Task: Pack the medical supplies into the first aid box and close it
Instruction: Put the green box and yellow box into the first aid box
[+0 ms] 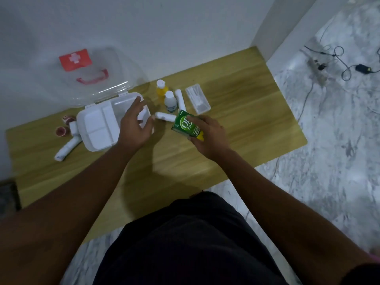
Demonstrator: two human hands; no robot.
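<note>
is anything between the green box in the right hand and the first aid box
Yes. The left hand hovers over the near right edge of the first aid box, on the path from the green box held in the right hand. Its lid is open.

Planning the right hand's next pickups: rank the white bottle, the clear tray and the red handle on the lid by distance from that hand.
From the right hand:
1. White bottle, just beyond its fingers.
2. Clear tray, farther back on the table; a close call with the bottle.
3. Red handle, far left on the open lid.
</note>
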